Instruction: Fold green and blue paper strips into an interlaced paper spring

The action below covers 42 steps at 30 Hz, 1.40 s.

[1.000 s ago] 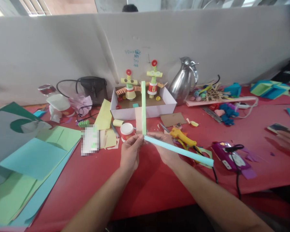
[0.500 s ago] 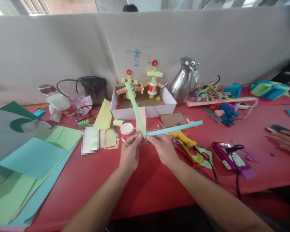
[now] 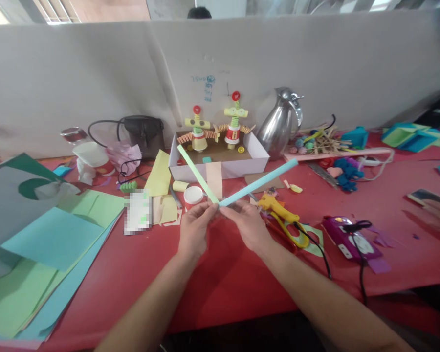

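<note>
1. Two long paper strips, one pale green (image 3: 197, 173) and one light blue (image 3: 258, 183), meet at their near ends and spread in a V above the red table (image 3: 223, 278), near its middle.
2. The left hand (image 3: 193, 229) pinches the joined corner; its thumb and fingertips (image 3: 209, 210) are closed tightly on the paper where the green strip begins.
3. The right hand (image 3: 246, 226) pinches the same corner from the other side, fingers closed on the near end of the blue strip, so both hands touch at the joint.
4. The green strip slants up and to the left; the blue strip slants up and to the right. Both free ends hang in the air, apart from everything else.
5. The step in hand looks like the start of a paper spring: two strips joined at an angle, ready for folding over each other. A next fold would likely call for holding the corner firm while one strip is laid flat across the other.
6. Just right of the hands lies a yellow glue gun (image 3: 280, 213) with a black cord. Farther off stands a shallow white cardboard box (image 3: 220, 168) with two small paper figures, and a steel jug (image 3: 280, 122) to its right.
7. Large green and blue paper sheets (image 3: 51, 239) lie at the near left.
</note>
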Motion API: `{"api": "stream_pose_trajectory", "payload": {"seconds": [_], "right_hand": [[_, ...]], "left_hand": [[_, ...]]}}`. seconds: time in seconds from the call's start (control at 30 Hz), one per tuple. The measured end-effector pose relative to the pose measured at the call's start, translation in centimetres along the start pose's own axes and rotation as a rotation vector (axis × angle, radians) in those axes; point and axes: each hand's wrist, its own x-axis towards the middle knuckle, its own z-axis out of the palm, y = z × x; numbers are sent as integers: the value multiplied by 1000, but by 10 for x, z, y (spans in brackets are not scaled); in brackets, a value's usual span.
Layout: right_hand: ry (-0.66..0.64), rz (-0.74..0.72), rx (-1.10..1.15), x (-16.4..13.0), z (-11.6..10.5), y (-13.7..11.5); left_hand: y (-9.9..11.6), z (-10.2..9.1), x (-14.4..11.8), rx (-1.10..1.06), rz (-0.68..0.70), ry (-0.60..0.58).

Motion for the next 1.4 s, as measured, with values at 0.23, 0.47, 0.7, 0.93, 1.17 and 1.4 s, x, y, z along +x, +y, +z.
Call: {"api": "stream_pose_trajectory", "payload": {"seconds": [0.23, 0.47, 0.7, 0.93, 1.17, 1.4], "right_hand": [[18, 38, 34, -4, 1, 2], [61, 90, 102, -7, 5, 6], [102, 53, 120, 1, -1, 6], [37, 110, 104, 7, -8, 0], [-9, 145, 81, 10, -11, -4], [15, 145, 6, 14, -15, 3]], "left_hand": [[-11, 5, -7, -91, 67, -1], [-18, 11, -12, -193, 88, 88], [-15, 7, -8, -225, 14, -13], [-11, -3, 3, -331, -183, -30], [-7, -5, 9, -345, -311, -19], [-6, -2, 11, -296, -350, 55]]}}
